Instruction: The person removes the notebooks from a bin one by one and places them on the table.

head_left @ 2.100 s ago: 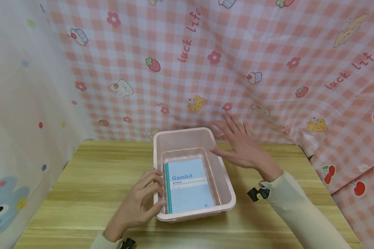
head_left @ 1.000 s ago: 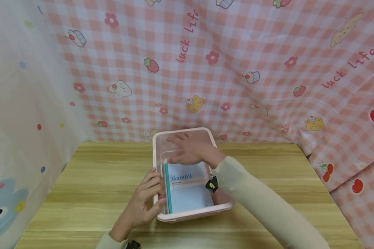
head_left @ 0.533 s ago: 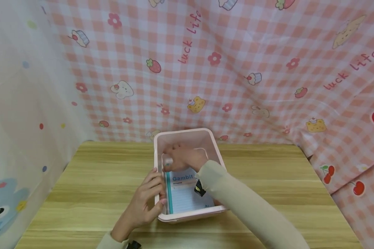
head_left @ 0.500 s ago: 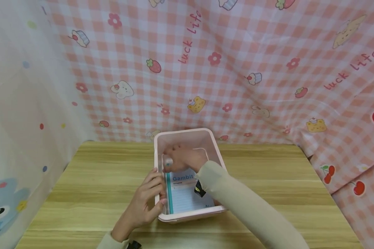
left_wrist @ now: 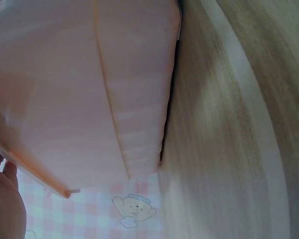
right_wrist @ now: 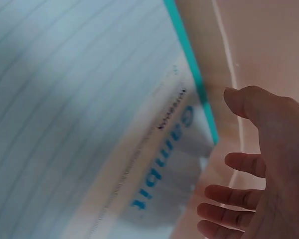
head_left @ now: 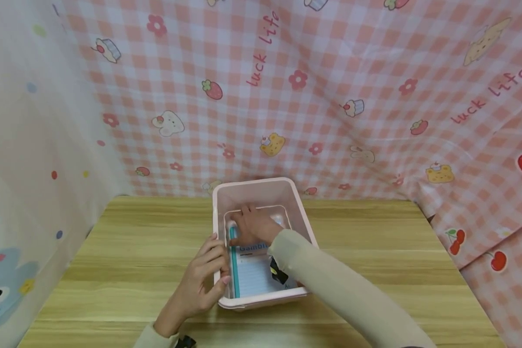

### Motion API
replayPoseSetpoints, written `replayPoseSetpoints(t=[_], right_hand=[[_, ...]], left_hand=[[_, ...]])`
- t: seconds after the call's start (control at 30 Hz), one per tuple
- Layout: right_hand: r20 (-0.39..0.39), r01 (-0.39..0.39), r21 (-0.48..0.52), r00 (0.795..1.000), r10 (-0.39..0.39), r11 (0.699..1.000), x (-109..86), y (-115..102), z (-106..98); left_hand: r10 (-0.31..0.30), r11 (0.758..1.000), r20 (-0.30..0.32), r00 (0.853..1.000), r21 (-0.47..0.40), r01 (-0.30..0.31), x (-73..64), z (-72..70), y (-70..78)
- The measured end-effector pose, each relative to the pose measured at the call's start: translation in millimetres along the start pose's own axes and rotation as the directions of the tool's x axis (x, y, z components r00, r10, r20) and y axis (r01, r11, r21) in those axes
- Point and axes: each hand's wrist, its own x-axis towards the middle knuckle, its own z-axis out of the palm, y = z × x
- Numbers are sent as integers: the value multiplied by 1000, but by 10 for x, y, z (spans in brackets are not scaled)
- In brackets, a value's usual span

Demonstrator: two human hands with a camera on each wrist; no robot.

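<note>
A pink plastic bin [head_left: 261, 303] stands on the table, with a pale blue "Gambit" notebook [head_left: 261, 280] lying flat inside, its teal spine along the left. My left hand [head_left: 202, 278] grips the bin's left rim, fingers over the edge and thumb near the front corner; the left wrist view catches part of that hand [left_wrist: 5, 199] and the bin's outer wall [left_wrist: 55, 99]. Inside the bin, my right hand [head_left: 252, 226] hovers at the notebook's top-left corner. The right wrist view shows the right hand's [right_wrist: 259, 169] fingers spread and loosely bent, holding nothing. Whether they touch the bin floor cannot be told.
The wood-grain table [head_left: 139, 251] extends on both sides of the bin. A pink checked cloth [head_left: 243, 111] hangs right behind the table's back edge, and a pale curtain [head_left: 21, 145] hangs at the left.
My right hand has come from beyond the bin's right rim, leftward and down into the bin, over the notebook's upper end. The left hand stays on the rim; the notebook looks unmoved.
</note>
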Motion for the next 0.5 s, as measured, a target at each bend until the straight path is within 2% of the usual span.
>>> replayPoseSetpoints(t=[0.1, 0.2, 0.33, 0.5], right_hand=[[4, 16, -69, 1000, -16, 997, 21, -9, 54], [20, 37, -90, 999, -35, 995, 26, -30, 83], [29, 55, -73, 998, -53, 996, 10, -55, 90], [-10, 64, -68, 998, -65, 996, -24, -60, 86]], left_hand=[[4, 1000, -5, 1000, 3, -4, -1, 6, 0], [11, 1000, -7, 1000, 5, -11, -1, 11, 3], [19, 1000, -9, 1000, 3, -19, -1, 14, 7], [28, 1000, -12, 1000, -2, -28, 3, 14, 2]])
